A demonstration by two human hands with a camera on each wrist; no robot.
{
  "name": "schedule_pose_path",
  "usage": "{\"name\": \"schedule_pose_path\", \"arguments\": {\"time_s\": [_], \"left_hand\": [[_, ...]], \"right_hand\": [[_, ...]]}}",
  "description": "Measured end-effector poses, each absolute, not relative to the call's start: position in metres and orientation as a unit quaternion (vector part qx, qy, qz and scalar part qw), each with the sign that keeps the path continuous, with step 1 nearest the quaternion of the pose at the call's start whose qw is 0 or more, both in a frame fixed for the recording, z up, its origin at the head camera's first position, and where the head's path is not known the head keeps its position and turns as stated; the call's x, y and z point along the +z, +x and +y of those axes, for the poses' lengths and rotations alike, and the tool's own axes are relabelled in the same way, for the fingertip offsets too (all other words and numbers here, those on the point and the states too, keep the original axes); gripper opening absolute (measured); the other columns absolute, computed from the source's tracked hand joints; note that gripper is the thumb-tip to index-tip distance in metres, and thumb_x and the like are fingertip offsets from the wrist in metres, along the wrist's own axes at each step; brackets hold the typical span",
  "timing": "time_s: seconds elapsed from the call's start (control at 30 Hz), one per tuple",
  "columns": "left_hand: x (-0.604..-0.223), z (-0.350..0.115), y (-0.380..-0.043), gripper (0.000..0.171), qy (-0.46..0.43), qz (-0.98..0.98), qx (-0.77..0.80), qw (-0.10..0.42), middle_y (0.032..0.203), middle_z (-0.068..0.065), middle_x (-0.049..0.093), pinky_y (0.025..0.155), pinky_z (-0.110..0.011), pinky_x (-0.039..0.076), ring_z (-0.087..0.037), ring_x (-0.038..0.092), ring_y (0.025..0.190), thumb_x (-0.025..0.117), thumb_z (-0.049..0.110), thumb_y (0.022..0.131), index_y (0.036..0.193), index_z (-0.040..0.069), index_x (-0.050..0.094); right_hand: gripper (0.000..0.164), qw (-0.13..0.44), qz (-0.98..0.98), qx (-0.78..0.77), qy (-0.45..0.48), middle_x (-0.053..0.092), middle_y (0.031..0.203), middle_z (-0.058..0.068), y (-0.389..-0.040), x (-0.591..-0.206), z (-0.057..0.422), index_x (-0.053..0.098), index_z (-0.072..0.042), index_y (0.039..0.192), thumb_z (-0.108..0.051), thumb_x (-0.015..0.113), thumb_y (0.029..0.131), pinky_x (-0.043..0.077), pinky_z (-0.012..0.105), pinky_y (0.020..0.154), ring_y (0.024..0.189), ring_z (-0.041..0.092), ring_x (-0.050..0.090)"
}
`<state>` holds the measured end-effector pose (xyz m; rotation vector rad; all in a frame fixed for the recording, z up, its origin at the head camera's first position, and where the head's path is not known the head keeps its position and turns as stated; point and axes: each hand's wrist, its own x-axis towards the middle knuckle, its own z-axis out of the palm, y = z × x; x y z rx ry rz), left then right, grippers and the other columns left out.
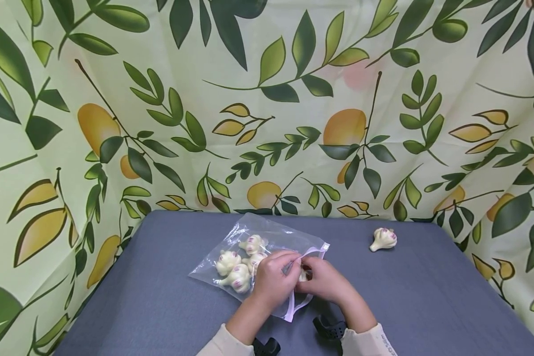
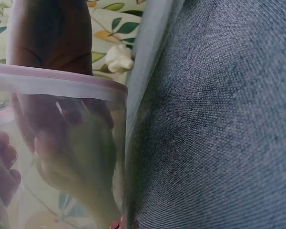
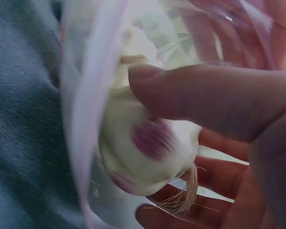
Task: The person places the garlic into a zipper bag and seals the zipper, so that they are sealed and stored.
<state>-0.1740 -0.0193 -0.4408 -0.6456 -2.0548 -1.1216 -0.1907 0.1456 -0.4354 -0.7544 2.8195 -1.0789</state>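
A clear zip bag [image 1: 276,228] with a pale lilac zip strip lies on the grey table, several garlic bulbs [image 1: 238,278] inside it. My left hand [image 1: 273,277] pinches the bag's edge at its mouth. Inside the mouth, my right hand [image 1: 324,281] grips another garlic bulb [image 3: 148,143], thumb across its top and fingers beneath. Purple patches and a tuft of roots show on that bulb in the right wrist view. Through the film, the left wrist view shows the same bulb [image 2: 81,167] below the zip strip [image 2: 62,78].
One loose garlic bulb [image 1: 383,239] lies on the table [image 1: 160,277] at the back right. Leaf-patterned cloth [image 1: 267,148] hangs behind and along both sides. Black wrist mounts [image 1: 330,328] sit by the sleeves at the front.
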Motion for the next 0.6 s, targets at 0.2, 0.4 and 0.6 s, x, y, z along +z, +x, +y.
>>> {"name": "schedule_pose_path", "arguments": {"time_s": [0.2, 0.4, 0.6], "left_hand": [[-0.442, -0.019, -0.174, 0.013, -0.250, -0.789, -0.434, 0.355, 0.093, 0.000, 0.076, 0.084, -0.024, 0.057, -0.012, 0.073, 0.089, 0.070, 0.009, 0.083, 0.092, 0.009, 0.079], [-0.443, -0.018, -0.176, 0.013, -0.255, -0.786, -0.427, 0.367, 0.092, 0.000, 0.076, 0.083, -0.023, 0.057, -0.011, 0.073, 0.089, 0.071, 0.008, 0.081, 0.092, 0.009, 0.079], [-0.443, -0.017, -0.177, 0.012, -0.263, -0.778, -0.418, 0.389, 0.090, 0.000, 0.076, 0.079, -0.023, 0.057, -0.011, 0.073, 0.085, 0.071, 0.006, 0.079, 0.089, 0.008, 0.078]], "right_hand": [[0.028, -0.036, 0.911, -0.332, -0.240, 0.067, 0.086, -0.002, -0.190, -0.441, 0.136, 0.068, -0.006, 0.098, -0.019, 0.076, 0.074, 0.050, 0.027, 0.066, 0.073, 0.007, 0.054], [0.016, -0.071, 0.912, -0.333, -0.228, 0.065, 0.078, -0.002, -0.187, -0.444, 0.130, 0.066, -0.008, 0.087, -0.013, 0.073, 0.074, 0.049, 0.029, 0.062, 0.069, 0.009, 0.054], [0.020, -0.085, 0.920, -0.327, -0.198, 0.066, 0.085, 0.003, -0.185, -0.449, 0.124, 0.065, -0.005, 0.091, -0.010, 0.072, 0.073, 0.054, 0.036, 0.072, 0.077, 0.016, 0.061]]}}
